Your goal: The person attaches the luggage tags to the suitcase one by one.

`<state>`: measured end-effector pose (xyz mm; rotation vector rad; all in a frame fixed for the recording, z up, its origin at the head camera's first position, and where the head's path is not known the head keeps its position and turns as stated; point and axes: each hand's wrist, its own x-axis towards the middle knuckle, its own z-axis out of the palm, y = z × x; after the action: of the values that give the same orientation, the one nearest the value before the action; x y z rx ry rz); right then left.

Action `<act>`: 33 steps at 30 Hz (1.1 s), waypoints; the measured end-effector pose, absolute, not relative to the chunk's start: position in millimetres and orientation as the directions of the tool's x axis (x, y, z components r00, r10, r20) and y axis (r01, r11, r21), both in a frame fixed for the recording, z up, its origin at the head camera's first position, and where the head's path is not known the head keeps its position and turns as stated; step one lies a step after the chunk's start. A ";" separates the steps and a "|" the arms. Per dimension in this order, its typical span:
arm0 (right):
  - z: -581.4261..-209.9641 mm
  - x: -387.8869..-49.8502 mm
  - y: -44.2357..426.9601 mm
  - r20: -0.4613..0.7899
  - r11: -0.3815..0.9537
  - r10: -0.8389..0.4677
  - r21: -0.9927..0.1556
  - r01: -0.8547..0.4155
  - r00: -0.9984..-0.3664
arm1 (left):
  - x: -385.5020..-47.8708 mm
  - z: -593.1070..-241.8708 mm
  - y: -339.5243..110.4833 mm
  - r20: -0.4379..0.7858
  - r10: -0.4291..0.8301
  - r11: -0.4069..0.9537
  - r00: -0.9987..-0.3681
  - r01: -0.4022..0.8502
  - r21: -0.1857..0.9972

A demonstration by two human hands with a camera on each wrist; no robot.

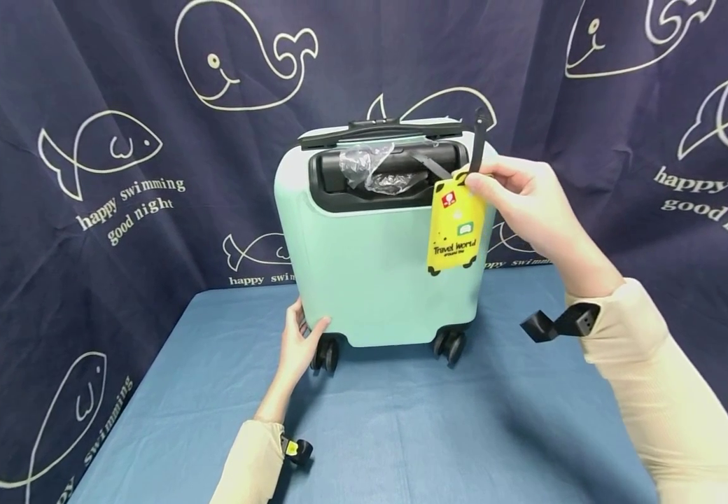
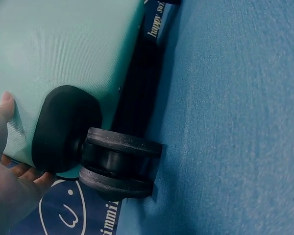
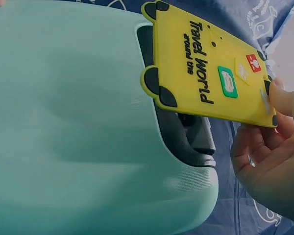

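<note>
A mint-green suitcase (image 1: 383, 280) stands upright on its black wheels, one of them a double caster (image 2: 120, 164) close up in the left wrist view. My left hand (image 1: 297, 343) grips its lower left corner, thumb on the front face and fingers round the side edge. Near the upper right, my right hand (image 1: 528, 196) pinches the top end of a yellow luggage tag (image 1: 455, 224) printed "Travel World", by its black strap (image 1: 479, 140). The strap's loose end points up. In the right wrist view the tag (image 3: 210, 68) hangs before the suitcase's dark handle recess.
A black carry handle (image 1: 379, 133) spans the suitcase top. Clear plastic wrap (image 1: 376, 168) covers part of the telescopic handle in its recess. Blue cloth (image 1: 389, 427) lies under everything, and a navy curtain (image 1: 137, 63) with white whale and fish drawings hangs behind and at the sides.
</note>
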<state>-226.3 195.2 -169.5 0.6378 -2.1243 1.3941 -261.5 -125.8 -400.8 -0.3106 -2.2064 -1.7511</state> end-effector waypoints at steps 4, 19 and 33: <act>-159.1 -231.9 190.4 0.658 0.332 -0.099 -0.686 -0.648 -0.747 | -260.9 -401.6 -125.9 0.371 -0.024 0.230 -0.928 0.356 0.906; -122.8 -259.7 166.8 0.661 0.303 -0.089 -0.694 -0.653 -0.745 | -262.2 -400.2 -124.9 0.374 -0.032 0.221 -0.927 0.358 0.907; -103.3 -283.2 155.5 0.605 0.350 -0.140 -0.710 -0.610 -0.784 | -262.1 -402.2 -125.4 0.379 -0.034 0.242 -0.925 0.360 0.901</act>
<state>-283.2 155.5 -103.3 0.6543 -2.1758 1.4277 -262.1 -125.4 -402.2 -0.3019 -2.1998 -1.7303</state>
